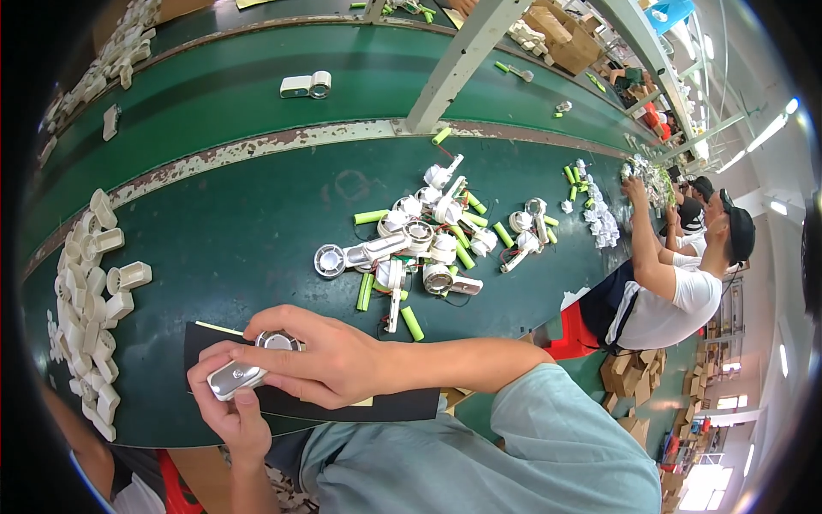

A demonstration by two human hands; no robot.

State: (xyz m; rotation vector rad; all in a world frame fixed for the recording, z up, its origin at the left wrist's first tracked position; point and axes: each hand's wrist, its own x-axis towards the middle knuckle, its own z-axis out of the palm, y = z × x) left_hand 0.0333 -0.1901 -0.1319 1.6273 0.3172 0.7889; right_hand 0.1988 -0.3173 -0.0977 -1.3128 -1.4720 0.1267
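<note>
Item: small handheld fan, silver-white plastic, short flat handle with a round grilled head [248,364]; held in both my hands just above the black rectangular mat [342,403], which lies at the near edge of the green work table [248,231].

Left hand [233,407]: fingers curled under and around the handle end, gripping it from below; right hand [321,360]: laid over the top, fingers closed across the round head, forefinger stretched along the body.

Handling, by my judgement: light, rigid, hollow shell; smooth and somewhat slippery; the thin grille probably gives under pressure, so the handle and the solid rim of the head are the places to hold, not the grille face.

Beyond the mat, toward the table's middle: heap of like white fans and part-built fan heads with loose wires [424,244]; green cylindrical battery cells [413,323] scattered through it.

Left of the mat: rows of cream plastic shell halves [94,308] along the table's edge.

Far side of the table: one finished white fan [306,85] alone on the green conveyor belt [214,94].

Right of the heap: another person in a white shirt and dark cap [685,291] seated at the table's end, hand raised to a pile of parts.
</note>
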